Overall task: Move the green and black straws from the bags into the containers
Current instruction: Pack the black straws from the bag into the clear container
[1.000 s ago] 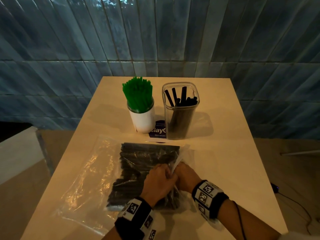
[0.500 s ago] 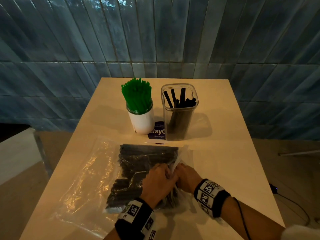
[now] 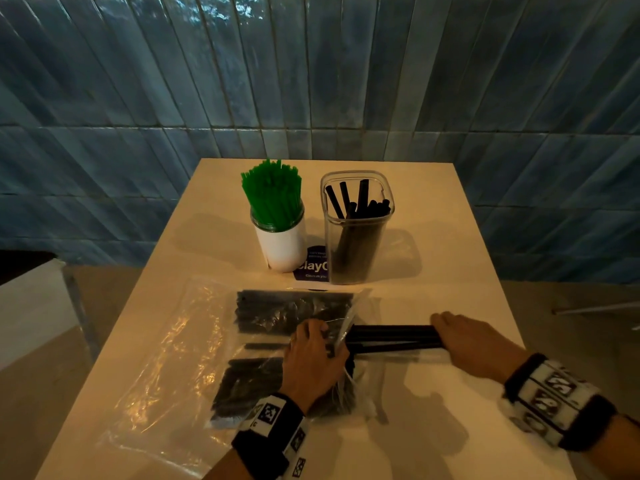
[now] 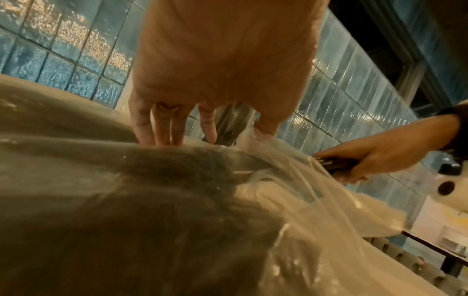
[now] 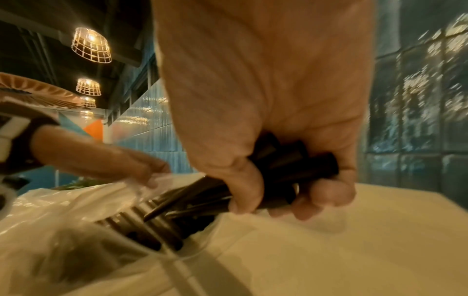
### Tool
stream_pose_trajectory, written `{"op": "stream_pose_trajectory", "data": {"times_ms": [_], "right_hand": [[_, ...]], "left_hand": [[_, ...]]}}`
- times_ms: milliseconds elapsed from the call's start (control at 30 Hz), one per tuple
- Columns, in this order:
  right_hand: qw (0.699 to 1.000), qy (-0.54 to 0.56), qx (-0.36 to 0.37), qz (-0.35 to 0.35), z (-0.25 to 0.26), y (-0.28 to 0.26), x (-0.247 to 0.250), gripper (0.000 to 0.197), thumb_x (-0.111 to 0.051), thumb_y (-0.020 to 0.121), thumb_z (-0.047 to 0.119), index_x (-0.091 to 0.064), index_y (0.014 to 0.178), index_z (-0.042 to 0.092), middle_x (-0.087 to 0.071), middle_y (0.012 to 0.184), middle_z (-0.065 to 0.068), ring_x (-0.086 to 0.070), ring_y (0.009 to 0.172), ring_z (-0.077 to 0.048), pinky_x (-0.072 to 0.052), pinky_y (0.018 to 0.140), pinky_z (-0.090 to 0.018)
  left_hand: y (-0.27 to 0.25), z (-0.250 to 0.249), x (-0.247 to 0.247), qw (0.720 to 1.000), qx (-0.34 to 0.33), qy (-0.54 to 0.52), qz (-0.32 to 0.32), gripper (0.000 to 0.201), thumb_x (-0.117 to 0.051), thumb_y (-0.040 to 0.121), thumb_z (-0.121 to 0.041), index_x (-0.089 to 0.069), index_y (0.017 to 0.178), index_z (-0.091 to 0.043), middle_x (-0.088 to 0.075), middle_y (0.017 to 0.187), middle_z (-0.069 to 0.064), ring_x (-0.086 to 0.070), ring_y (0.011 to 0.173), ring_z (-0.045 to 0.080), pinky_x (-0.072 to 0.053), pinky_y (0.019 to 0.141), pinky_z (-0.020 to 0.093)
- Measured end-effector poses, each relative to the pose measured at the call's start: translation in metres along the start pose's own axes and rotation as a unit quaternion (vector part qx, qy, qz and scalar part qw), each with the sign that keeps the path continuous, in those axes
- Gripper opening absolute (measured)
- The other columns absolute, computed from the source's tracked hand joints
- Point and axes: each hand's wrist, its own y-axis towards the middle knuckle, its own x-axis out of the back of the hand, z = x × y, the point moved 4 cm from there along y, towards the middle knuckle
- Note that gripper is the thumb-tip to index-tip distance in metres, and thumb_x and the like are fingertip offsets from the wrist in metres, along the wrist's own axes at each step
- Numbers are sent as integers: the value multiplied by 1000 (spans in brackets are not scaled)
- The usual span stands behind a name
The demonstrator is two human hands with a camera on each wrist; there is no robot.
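Nearest on the tabletop [image 3: 433, 427], the left hand [image 3: 313, 358] pressed down on the clear bag [image 3: 263, 341], its thumb and fingers pinching the plastic at the open mouth. Just right of it, the right hand [image 3: 474, 344] was curled tight round a bundle of black straws [image 3: 391, 337]. The bundle's right ends lay inside the fist; its left ends were still at the bag's mouth, so it was mostly but not wholly drawn out. A large share of black straws remained in the bag, which suggested this half of the job was far from done. A second clear bag [image 3: 162, 368] lay flat to the left, apparently empty. Farther off, the white cup [image 3: 282, 247] stood packed with green straws [image 3: 272, 194], so that half seemed finished. Beside it on the right, the clear container [image 3: 356, 237] held only a partial load of black ones.
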Motion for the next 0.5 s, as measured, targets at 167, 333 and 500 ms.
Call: {"op": "stream_pose_trajectory", "data": {"times_ms": [167,333,500], "right_hand": [[996,-36,-77,5,-45,-34,34,42,-36,96,14,-27,136,17,-45,128,-2,-51,112,-16,-41,88,-24],[983,-114,-117,-78,-39,-47,78,34,-39,93,20,-33,126,20,-50,115,2,-56,100,-13,-40,72,-22],[987,-81,-11,-139,33,-34,104,40,-52,62,5,-58,101,7,-57,84,-9,-59,66,-28,-43,48,-35]], "left_hand": [[5,0,-6,999,22,3,46,49,-54,87,-46,-34,126,-24,-29,137,1,-38,124,21,-34,107,44],[8,-3,-5,999,-23,-24,-7,100,-64,67,-68,-7,140,-29,-3,152,1,-13,140,24,-15,116,45],[4,-43,24,941,-244,147,-180,92,-65,64,-64,-28,137,-22,-19,153,12,-10,143,31,5,116,44]]}}
